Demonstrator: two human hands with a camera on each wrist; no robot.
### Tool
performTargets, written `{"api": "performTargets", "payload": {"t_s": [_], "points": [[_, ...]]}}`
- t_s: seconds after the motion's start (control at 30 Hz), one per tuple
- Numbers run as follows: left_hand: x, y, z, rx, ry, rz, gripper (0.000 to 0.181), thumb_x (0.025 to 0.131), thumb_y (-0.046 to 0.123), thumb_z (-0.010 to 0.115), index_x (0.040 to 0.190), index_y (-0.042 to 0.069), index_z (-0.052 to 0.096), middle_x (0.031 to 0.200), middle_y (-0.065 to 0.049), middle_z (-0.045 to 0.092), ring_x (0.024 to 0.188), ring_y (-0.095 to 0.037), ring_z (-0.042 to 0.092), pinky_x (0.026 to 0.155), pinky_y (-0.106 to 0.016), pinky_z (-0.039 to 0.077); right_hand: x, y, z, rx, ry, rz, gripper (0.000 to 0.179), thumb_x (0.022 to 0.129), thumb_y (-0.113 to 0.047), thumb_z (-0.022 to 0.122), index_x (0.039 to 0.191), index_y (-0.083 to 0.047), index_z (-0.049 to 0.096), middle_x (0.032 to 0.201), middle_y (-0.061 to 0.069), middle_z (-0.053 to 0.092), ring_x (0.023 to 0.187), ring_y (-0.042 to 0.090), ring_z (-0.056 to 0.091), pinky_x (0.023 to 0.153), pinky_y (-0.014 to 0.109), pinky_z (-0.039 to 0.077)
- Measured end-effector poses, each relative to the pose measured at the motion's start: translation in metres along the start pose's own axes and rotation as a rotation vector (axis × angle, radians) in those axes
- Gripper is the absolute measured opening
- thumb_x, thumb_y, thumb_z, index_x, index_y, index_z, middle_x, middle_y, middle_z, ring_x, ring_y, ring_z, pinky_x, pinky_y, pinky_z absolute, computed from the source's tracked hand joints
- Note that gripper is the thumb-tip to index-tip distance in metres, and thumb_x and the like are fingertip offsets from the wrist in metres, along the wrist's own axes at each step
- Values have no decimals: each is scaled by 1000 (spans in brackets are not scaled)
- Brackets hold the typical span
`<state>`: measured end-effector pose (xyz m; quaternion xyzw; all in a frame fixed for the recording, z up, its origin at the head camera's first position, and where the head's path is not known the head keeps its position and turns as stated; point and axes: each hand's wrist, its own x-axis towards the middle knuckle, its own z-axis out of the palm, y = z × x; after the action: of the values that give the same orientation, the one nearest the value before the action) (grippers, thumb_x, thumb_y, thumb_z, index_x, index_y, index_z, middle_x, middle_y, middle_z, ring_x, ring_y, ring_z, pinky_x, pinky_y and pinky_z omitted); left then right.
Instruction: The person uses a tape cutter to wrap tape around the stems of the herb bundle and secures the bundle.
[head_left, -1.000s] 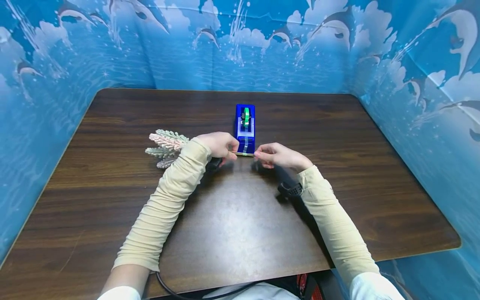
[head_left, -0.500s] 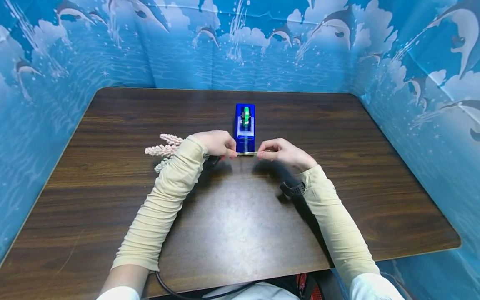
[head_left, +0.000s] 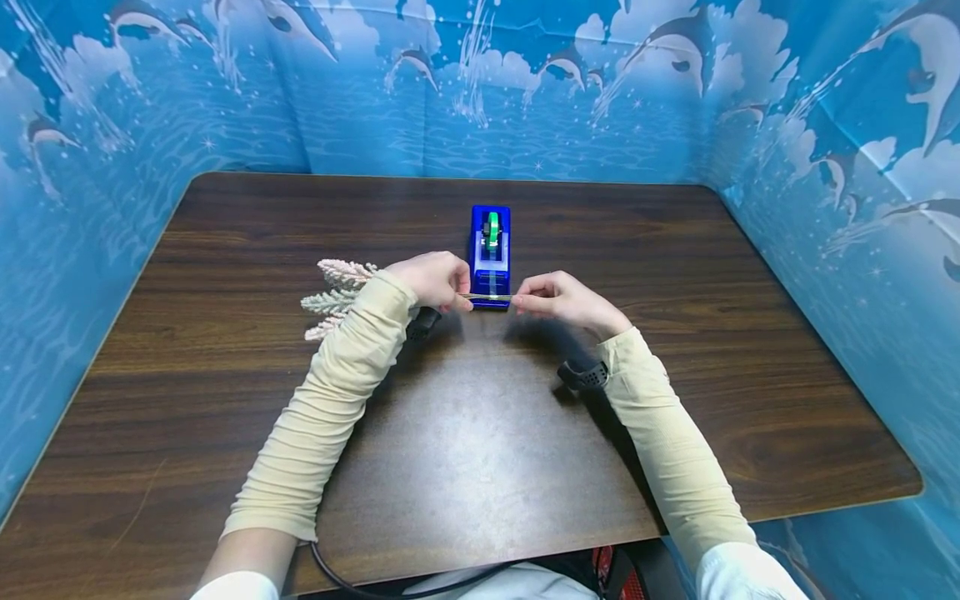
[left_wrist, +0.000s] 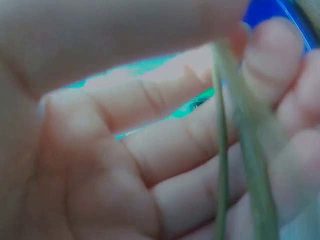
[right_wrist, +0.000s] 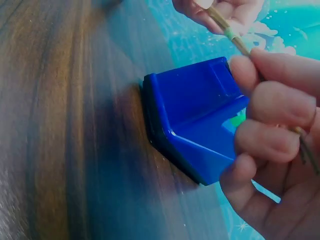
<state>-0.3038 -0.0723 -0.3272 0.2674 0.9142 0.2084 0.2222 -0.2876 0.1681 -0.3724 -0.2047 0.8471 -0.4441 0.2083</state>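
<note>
Pale pink and grey-green artificial flower sprigs stick out to the left from behind my left hand. Their thin stems run across between both hands. My left thumb and fingers pinch the stems, which cross the palm in the left wrist view. On the other side, my right hand pinches the stem ends with thumb and fingertips. In the right wrist view, a light-green band of tape shows around the stems. Just behind them stands a blue tape dispenser with a green roll.
Everything lies on a dark wood-grain table. A blue dolphin-print cloth hangs along its back and sides. A black cable runs near the front edge by the left forearm.
Both hands have risen slightly, bringing the stems up in front of the dispenser's near end. The flower sprigs have turned, with different colours showing. The right hand has moved a little away from the left.
</note>
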Motion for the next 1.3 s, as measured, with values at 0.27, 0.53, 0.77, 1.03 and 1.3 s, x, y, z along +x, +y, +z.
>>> {"api": "performTargets", "payload": {"t_s": [0.27, 0.53, 0.77, 1.03, 1.3], "points": [[1, 0, 1, 16, 84, 1, 20, 88, 22, 70, 80, 4, 67, 63, 0, 60, 64, -11, 53, 69, -27, 43, 2, 4, -3, 33, -3, 18, 37, 102, -25, 49, 93, 7, 66, 62, 2, 49, 56, 13, 38, 63, 26, 37], [5, -3, 7, -6, 60, -38, 23, 87, 23, 72, 73, 9, 59, 65, 5, 56, 62, -10, 53, 63, -23, 43, 4, 6, -3, -19, -3, 6, 30, 99, -21, 56, 92, 7, 64, 77, 12, 61, 66, 14, 48, 63, 25, 40], [8, -4, 4, -37, 41, -17, 30, 97, 25, 58, 87, -1, 70, 62, 3, 57, 60, -8, 50, 61, -22, 41, 7, 8, -4, -32, 22, -6, 28, 96, -22, 60, 94, 6, 65, 68, -1, 51, 62, 10, 46, 60, 28, 40], [14, -5, 7, 7, 111, -33, 23, 92, 23, 65, 85, 2, 70, 65, 3, 61, 67, -12, 52, 72, -28, 43, 12, 9, -5, 44, 33, 28, 38, 101, -27, 51, 96, 8, 63, 60, -3, 45, 54, 13, 38, 59, 27, 35], [18, -6, 12, -21, 189, -51, 14, 85, 18, 72, 80, 7, 66, 73, -3, 65, 73, -15, 57, 76, -31, 46, 11, 10, -3, 31, 88, 9, 26, 96, -22, 60, 95, 4, 62, 62, -5, 47, 58, 10, 44, 57, 25, 36]]}}
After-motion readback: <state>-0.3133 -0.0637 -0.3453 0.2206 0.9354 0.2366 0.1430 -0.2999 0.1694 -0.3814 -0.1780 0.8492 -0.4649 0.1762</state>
